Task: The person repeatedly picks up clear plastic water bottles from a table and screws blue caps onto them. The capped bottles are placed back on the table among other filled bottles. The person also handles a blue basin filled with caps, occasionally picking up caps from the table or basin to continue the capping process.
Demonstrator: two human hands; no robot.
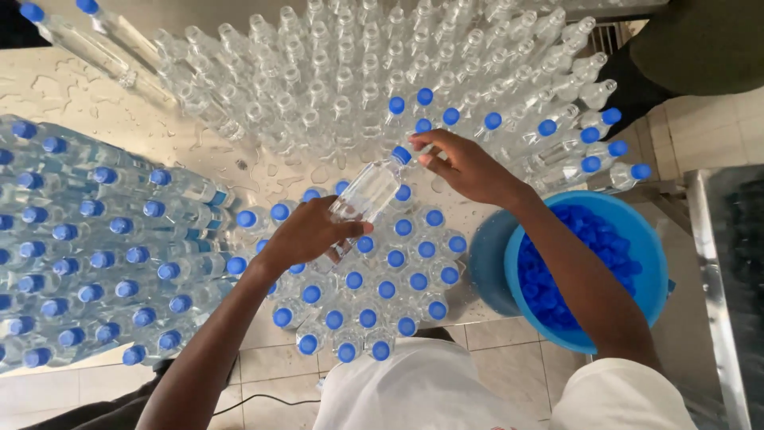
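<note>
My left hand (306,233) grips the body of a clear plastic bottle (368,191), held tilted above the steel table. Fingers of my right hand (465,165) are on the bottle's blue cap (402,154) at its upper end. Below the hands stands a cluster of capped bottles (382,287) with blue tops. Farther back, many uncapped clear bottles (334,72) crowd the table.
A blue basin (637,239) full of blue caps sits at the right, by the table's edge. Capped bottles (87,247) are massed at the left, and more lie at the right (589,151). The wet steel tabletop (95,111) shows at upper left. Another person's dark clothing (692,48) is at top right.
</note>
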